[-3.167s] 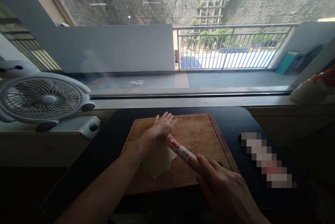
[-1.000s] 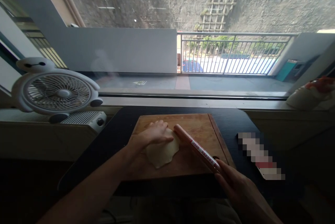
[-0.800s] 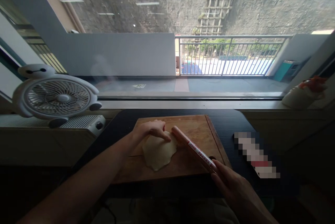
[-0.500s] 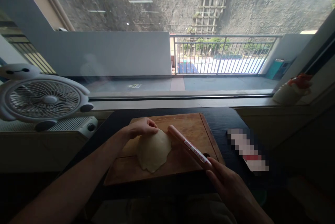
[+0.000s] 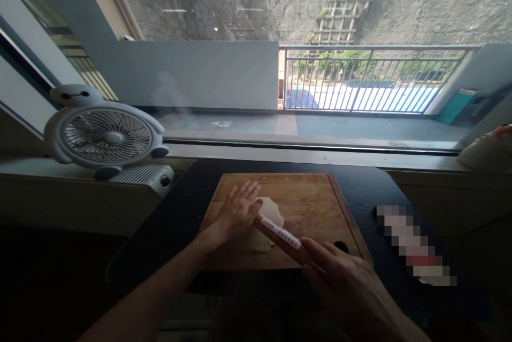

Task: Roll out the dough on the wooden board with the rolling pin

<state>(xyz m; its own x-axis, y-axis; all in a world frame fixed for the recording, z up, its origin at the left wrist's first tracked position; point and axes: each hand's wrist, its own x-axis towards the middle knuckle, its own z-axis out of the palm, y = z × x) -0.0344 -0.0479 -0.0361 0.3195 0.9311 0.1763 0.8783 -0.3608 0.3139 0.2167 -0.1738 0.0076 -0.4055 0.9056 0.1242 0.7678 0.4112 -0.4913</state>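
A flattened sheet of pale dough (image 5: 272, 209) lies on the wooden cutting board (image 5: 308, 192), partly covered by my left hand and a rolling pin. My right hand (image 5: 336, 267) grips the near end of the rolling pin (image 5: 282, 234), a wooden stick with a red-and-white label. The pin slants across the dough, and its far end disappears by my left palm. With fingers stretched out, my left hand (image 5: 242, 206) lies over the left side of the dough; whether the palm rests on the pin or the dough is hidden.
The board sits on a dark table (image 5: 360, 182). A blurred-out object (image 5: 416, 246) lies at the table's right. Left of the table, a white fan (image 5: 114, 136) stands on a white unit. A window sill (image 5: 320, 155) runs behind the table; a pale container (image 5: 486, 152) is at far right.
My left hand has released its pinch on the dough's edge and now lies flat with fingers spread. The rolling pin has moved left onto the dough. The camera view has shifted.
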